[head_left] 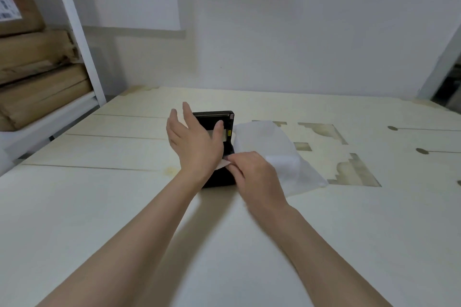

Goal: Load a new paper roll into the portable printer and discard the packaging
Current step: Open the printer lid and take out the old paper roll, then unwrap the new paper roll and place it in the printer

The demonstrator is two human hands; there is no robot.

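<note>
A black portable printer (225, 121) sits mid-table with its lid raised. My left hand (194, 142) hovers over the printer with fingers spread, its thumb resting against the inside of the lid. My right hand (252, 172) pinches the free end of a white paper strip (222, 164) at the printer's front edge. The roll itself is hidden behind my hands. A translucent white plastic wrapper (279, 147) lies flat on the table just right of the printer, touching my right hand.
The pale table (124, 207) has dark cut-out patches (354, 172) at the right. A white shelf frame (82, 40) with stacked brown paper packages (37, 77) stands at the left. A white wall runs behind.
</note>
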